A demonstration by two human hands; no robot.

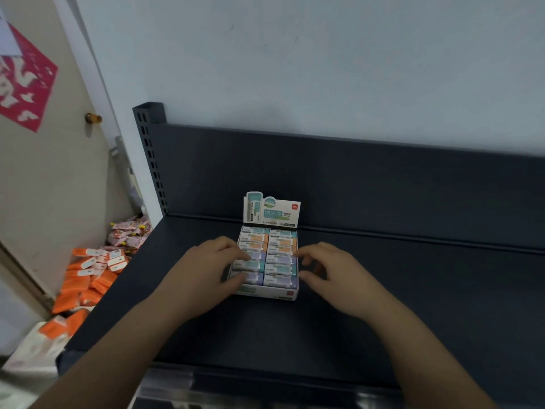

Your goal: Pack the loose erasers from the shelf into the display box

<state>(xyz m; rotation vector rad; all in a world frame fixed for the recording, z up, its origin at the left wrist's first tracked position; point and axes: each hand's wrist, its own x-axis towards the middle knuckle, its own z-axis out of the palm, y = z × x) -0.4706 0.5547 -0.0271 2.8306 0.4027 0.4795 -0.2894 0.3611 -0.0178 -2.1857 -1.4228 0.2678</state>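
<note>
Lettering on the header card [272,214] of the display box [265,293] is mostly too small to read: large teal Chinese characters, and a red logo [295,206] in the card's top corner that probably reads "deli". A matching red mark sits on the box's front wall. The box stands on the dark shelf [383,290], its card close to the back panel [354,178].

The erasers [280,258] lie inside the box in two columns, sleeved in teal, orange and purple; their print is illegible.

The left hand [211,265] covers the box's left edge, its fingers [246,256] bent and spread over the left column. Whether they pinch an eraser cannot be told. The right hand [330,270] is just right of the box, fingers loosely bent and apart, tips at the box's right wall, holding nothing.

Bare shelf runs right of the box and in front of it. Left of the box, past the shelf edge, orange packets [85,278] lie heaped below.
</note>
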